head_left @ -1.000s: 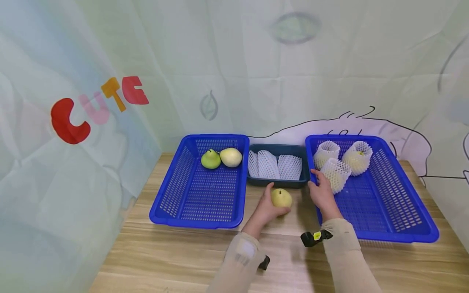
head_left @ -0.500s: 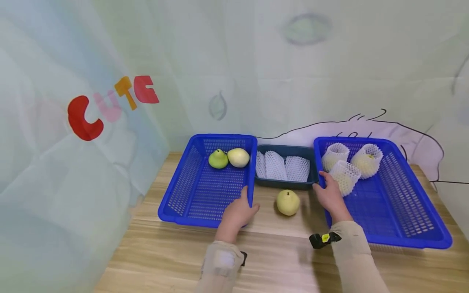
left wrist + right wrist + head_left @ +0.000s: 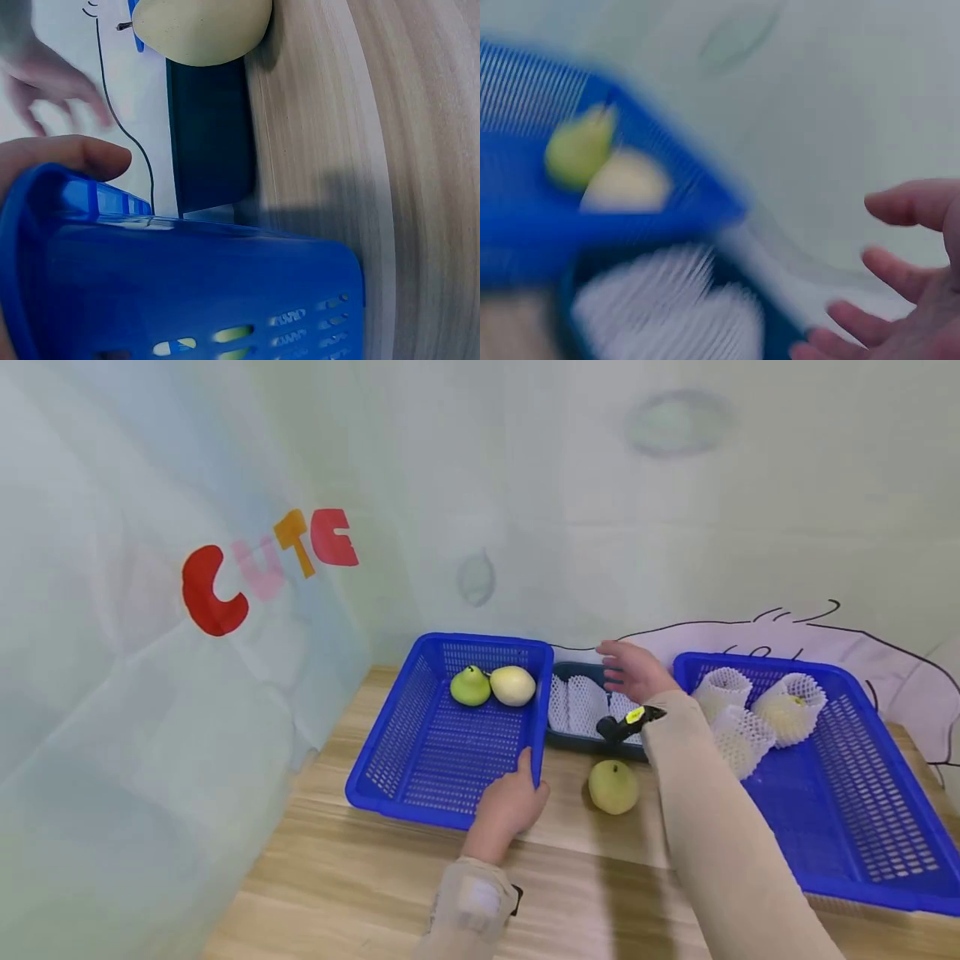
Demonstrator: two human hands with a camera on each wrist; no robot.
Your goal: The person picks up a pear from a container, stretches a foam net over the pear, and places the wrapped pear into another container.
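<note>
My left hand (image 3: 510, 802) grips the near right rim of the left blue basket (image 3: 442, 777); in the left wrist view its thumb (image 3: 75, 154) lies over the rim. A green pear (image 3: 470, 686) and a pale yellow pear (image 3: 513, 686) sit at the back of that basket. My right hand (image 3: 636, 670), fingers spread and holding nothing, is raised above the dark green tray (image 3: 588, 744). White foam net sleeves (image 3: 587, 706) lie in this tray, partly hidden by the right wrist. A bare yellow pear (image 3: 613, 787) stands on the table in front of the tray.
On the right, another blue basket (image 3: 795, 827) contains 3 pears in foam nets (image 3: 740, 742). The right forearm (image 3: 712, 810) crosses its left side. A printed curtain (image 3: 540, 527) hangs behind the wooden table (image 3: 337, 877).
My left hand let go of the yellow pear on the table and moved left onto the left basket's rim. The right hand left the right basket's edge and rose over the tray. The view shifted.
</note>
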